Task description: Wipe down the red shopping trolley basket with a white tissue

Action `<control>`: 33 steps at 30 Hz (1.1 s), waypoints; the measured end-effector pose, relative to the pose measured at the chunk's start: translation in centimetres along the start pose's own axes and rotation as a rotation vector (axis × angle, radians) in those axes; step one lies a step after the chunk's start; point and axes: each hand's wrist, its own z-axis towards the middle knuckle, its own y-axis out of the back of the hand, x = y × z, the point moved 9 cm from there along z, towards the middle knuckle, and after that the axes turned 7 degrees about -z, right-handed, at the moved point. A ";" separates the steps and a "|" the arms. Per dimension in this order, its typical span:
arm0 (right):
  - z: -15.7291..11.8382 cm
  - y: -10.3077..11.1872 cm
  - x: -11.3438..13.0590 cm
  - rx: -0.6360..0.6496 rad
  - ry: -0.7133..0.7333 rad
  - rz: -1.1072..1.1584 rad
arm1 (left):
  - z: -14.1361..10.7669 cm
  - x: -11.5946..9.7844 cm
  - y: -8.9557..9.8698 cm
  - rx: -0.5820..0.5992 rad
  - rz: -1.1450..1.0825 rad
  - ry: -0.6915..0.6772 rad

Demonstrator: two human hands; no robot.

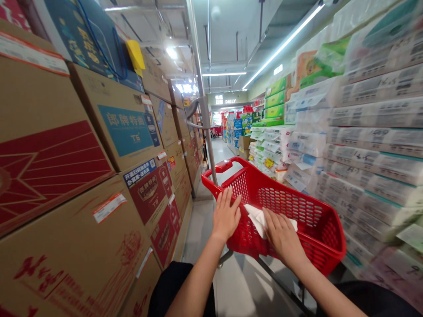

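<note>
A red plastic shopping cart [291, 200] with a perforated basket stands in front of me, its long side towards me. My left hand [227, 213] rests on the near rim close to the handle end, fingers stretched out and nothing held in them. Further right along the same rim, my right hand [282, 235] presses a white cloth [257, 219] against the edge. Part of the cloth hangs down the outer wall and part shows beyond the fingers. Whether it is fabric or paper I cannot tell. No goods show inside the visible part of the basket.
Stacked cardboard cartons [128, 119] line the left side. Piled white tissue packs [373, 145] rise close on the right. A metal pole [200, 79] stands just beyond the cart's handle end. The pale floor [216, 152] of the aisle runs away ahead.
</note>
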 end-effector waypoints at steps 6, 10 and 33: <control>2.2 -1.0 1.5 0.064 0.050 0.043 | -0.1 3.2 0.6 -0.008 0.041 0.087; 2.7 -1.6 2.0 0.068 0.148 0.072 | -1.0 4.2 0.9 -0.001 0.046 0.093; 7.7 -3.8 5.4 0.043 0.099 0.292 | -4.7 5.8 3.2 -0.048 0.074 0.144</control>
